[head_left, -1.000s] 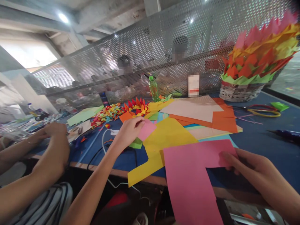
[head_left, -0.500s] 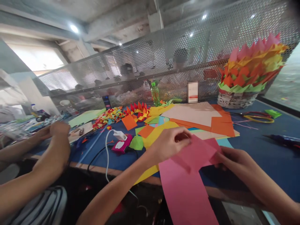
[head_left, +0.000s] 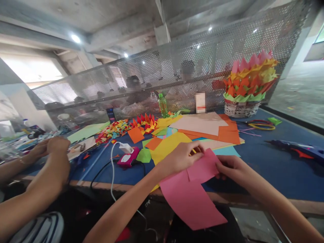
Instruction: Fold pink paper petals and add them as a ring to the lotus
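Observation:
A large pink paper sheet [head_left: 189,202] hangs over the table's front edge, its lower part curving down. A smaller pink paper square [head_left: 204,167] overlaps its upper right; whether the two are joined I cannot tell. My left hand [head_left: 183,155] is closed at the top of the pink paper, thumb and fingers curled together around its upper edge. On the other side, my right hand [head_left: 230,167] pinches the right edge of the smaller square. Beneath my left hand lies a yellow paper sheet [head_left: 162,152].
Layered orange paper [head_left: 229,130] and pale sheets lie behind my hands. A glue gun [head_left: 293,148] and scissors [head_left: 260,125] are at right, near a paper-petal basket [head_left: 240,109]. A magenta adapter [head_left: 128,158] trails cables. A co-worker's hands [head_left: 54,145] work at left.
The view has shifted right, so things sit further left. Both hands keep hold of the pink paper; the smaller square now lies flatter, and the large sheet's lower end has swung up.

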`<action>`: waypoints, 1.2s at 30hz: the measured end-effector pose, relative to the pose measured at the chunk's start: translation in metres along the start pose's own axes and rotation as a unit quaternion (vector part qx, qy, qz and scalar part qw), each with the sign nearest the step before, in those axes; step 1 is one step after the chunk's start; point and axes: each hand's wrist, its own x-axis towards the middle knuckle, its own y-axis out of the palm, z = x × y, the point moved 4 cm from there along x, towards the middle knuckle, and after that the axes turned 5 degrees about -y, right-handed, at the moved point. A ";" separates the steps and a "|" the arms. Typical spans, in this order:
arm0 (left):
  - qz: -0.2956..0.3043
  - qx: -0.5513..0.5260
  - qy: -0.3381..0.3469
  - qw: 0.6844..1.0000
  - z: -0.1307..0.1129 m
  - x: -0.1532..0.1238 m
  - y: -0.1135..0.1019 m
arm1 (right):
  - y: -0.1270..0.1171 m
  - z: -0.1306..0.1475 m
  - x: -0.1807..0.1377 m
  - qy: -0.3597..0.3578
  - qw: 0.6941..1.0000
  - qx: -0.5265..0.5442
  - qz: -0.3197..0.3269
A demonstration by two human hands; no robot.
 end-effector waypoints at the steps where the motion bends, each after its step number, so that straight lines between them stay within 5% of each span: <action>1: -0.013 -0.004 -0.004 1.000 -0.001 0.000 0.001 | 0.001 0.000 0.001 -0.001 1.000 0.006 -0.003; 12: -0.118 0.010 -0.001 0.993 0.002 0.003 0.007 | 0.009 0.015 0.005 0.011 0.996 0.070 -0.050; 23: -0.065 0.048 0.072 0.994 -0.001 -0.007 0.001 | 0.015 0.014 0.006 0.015 0.992 0.096 -0.084; 36: -0.142 0.041 0.007 0.989 0.015 -0.012 0.006 | 0.020 0.016 0.001 0.013 0.992 0.050 -0.112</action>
